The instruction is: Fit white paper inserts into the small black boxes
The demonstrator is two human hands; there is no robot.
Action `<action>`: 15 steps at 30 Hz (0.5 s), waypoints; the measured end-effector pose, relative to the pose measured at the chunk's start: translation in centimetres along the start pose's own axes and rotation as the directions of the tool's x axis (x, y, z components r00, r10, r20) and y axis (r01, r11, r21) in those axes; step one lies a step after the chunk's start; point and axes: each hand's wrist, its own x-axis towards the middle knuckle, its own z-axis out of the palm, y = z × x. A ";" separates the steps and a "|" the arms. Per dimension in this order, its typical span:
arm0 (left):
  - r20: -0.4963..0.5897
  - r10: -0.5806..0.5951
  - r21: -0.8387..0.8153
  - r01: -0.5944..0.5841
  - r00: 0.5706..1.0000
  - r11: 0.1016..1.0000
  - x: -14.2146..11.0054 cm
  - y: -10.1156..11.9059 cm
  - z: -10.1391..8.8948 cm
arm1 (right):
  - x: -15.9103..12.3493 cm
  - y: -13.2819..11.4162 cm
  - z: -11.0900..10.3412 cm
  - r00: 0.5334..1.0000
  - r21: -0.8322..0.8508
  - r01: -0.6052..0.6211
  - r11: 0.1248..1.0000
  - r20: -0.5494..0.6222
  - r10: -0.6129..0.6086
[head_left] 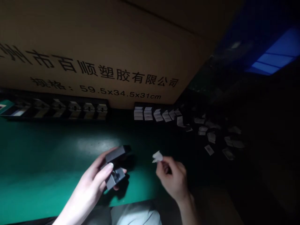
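Note:
My left hand (93,178) grips a small dark grey hinged box (115,168), which stands open with its lid up and a dark insert inside. The thumb lies across the box's near half. My right hand (171,178) pinches a small folded piece of white paper (157,157) between its fingertips, a little to the right of the box. The hands are apart, and both are above a green work mat (47,153).
A large cardboard carton (98,62) printed with black characters and dimensions fills the back. Below it stands a row of dark open boxes (70,110). White paper pieces (148,113) lie in stacks and scattered pieces toward the dim right. A blue-lit window (274,59) glows top right.

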 end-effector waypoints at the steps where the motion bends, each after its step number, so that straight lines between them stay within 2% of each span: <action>1: -0.038 -0.028 -0.083 0.025 0.999 0.996 0.2 0.3 -0.3 | 0.2 1.8 -1.2 0.995 -0.028 -0.100 0.995 -0.022 0.100; 2: -0.065 -0.044 -0.143 0.034 0.997 0.989 0.5 0.6 -0.7 | 0.3 3.7 -2.5 0.977 -0.052 -0.212 0.976 -0.030 0.210; 4: -0.102 -0.023 -0.168 0.006 0.995 0.986 1.0 1.3 -1.4 | 0.5 7.2 -5.0 0.894 -0.127 -0.447 0.885 -0.106 0.436; 5: -0.118 0.013 -0.148 -0.031 0.993 0.989 1.3 1.6 -1.8 | 0.6 8.6 -6.1 0.853 -0.160 -0.521 0.838 -0.121 0.507; 7: -0.179 0.105 -0.076 -0.120 0.978 0.990 1.9 2.8 -2.3 | 0.7 10.4 -7.4 0.798 -0.198 -0.603 0.773 -0.169 0.579; 8: -0.205 0.154 -0.023 -0.162 0.967 0.987 2.2 3.6 -2.5 | 0.6 10.8 -7.6 0.787 -0.202 -0.616 0.761 -0.184 0.589; 10: -0.208 0.239 0.134 -0.215 0.948 0.967 2.9 5.7 -2.6 | 0.5 10.8 -7.2 0.797 -0.189 -0.603 0.775 -0.179 0.577; 12: -0.172 0.333 0.191 -0.300 0.927 0.934 3.8 8.4 -2.2 | 0.4 10.3 -6.2 0.842 -0.172 -0.539 0.825 -0.140 0.521; 14: -0.138 0.526 0.192 -0.498 0.840 0.846 4.9 11.2 -1.2 | 0.4 9.7 -5.0 0.891 -0.158 -0.453 0.877 -0.105 0.441; 15: -0.078 0.571 0.218 -0.545 0.817 0.810 5.4 12.4 -0.6 | 0.5 9.3 -4.5 0.912 -0.149 -0.410 0.900 -0.090 0.401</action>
